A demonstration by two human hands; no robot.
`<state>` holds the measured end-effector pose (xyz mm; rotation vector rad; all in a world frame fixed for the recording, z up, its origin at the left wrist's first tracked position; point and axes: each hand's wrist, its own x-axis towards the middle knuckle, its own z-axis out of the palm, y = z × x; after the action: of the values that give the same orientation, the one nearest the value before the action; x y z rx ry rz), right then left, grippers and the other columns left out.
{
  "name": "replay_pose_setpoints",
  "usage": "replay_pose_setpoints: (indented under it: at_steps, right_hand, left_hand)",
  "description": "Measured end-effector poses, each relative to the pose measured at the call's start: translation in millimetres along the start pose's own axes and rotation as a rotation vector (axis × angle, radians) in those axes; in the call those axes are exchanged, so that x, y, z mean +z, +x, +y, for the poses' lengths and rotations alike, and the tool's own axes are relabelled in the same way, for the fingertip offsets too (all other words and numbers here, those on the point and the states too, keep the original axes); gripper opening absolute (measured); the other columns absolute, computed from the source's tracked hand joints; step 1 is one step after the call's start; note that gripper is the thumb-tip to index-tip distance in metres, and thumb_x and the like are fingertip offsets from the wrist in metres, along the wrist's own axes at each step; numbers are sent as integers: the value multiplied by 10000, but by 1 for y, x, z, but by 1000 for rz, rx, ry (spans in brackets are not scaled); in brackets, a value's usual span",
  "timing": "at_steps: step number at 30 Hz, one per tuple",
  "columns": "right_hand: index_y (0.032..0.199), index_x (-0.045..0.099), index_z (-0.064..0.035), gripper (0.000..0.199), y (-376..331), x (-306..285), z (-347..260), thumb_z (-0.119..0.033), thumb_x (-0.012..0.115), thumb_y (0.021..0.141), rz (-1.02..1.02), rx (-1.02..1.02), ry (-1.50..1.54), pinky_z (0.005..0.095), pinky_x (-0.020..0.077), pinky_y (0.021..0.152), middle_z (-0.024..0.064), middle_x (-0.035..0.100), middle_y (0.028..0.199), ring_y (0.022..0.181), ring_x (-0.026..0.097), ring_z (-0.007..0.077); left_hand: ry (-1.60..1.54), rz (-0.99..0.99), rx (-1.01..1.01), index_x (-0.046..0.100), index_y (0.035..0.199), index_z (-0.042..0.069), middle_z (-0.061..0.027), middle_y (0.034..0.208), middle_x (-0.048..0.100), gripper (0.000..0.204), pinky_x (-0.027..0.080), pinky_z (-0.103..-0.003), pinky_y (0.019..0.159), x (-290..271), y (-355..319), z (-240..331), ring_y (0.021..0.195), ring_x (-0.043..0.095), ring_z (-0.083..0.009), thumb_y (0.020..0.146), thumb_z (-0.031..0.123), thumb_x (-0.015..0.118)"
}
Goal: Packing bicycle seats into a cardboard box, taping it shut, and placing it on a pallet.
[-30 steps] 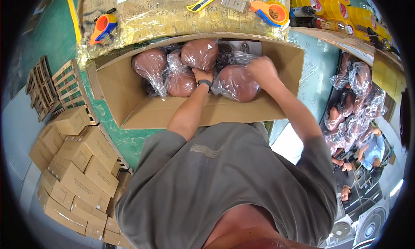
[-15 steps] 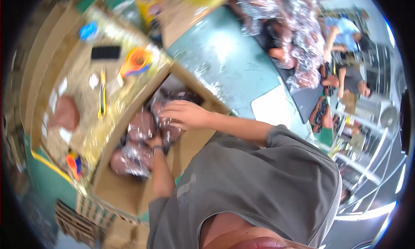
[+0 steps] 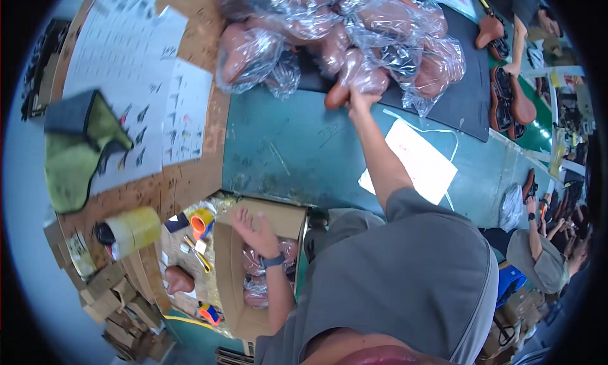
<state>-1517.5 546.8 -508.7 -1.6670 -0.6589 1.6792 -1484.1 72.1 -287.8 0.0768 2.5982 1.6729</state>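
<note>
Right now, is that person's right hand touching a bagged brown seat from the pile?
Touching: the head view shows the right hand right against the bagged brown seat, with no gap between them.

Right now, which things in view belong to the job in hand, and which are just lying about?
Likely the job:
right hand, touching a wrapped brown saddle;
pile of wrapped saddles on the black mat;
left hand, empty, near the open cardboard box;
wrapped saddles inside it.

Apparently lying about:
green cloth over printed sheets;
white sheet;
unwrapped saddle;
yellow cutter.
</note>
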Motion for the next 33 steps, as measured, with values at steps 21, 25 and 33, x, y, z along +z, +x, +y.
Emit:
replay_pose_setpoints:
  at_steps: [21, 25, 33]
  right_hand:
    - [1631, 452, -108, 773, 78, 23, -322, -118, 746, 917, -125, -1712, -1411, 589, 441, 1203, 191, 582, 1585, 1482, 527, 414]
    - [1622, 426, -146, 790, 188, 64, -331, -77, 727, 895, -439, -1681, -2032, 665, 408, 1197, 144, 594, 1585, 1501, 535, 372]
    - [1347, 667, 89, 640, -2, -4, -268, -325, 799, 876, -688, -686, -1867, 499, 587, 897, 343, 763, 1156, 1059, 770, 334]
  left_hand:
    - [519, -913, -364, 384, 1596, -38, -258, 1283, 746, 1174, 598, -484, 985, 145, -41, -111, 1175, 741, -416, 652, 336, 973]
    - [156, -966, -575, 674, 1331, -29, -197, 1173, 792, 722, 602, -416, 934, 122, -55, -109, 1074, 767, -314, 708, 257, 902]
    - [-827, -850, -802, 488, 1613, 16, -72, 1492, 657, 856, 478, -361, 1165, -31, -92, 30, 1369, 593, -179, 858, 117, 878]
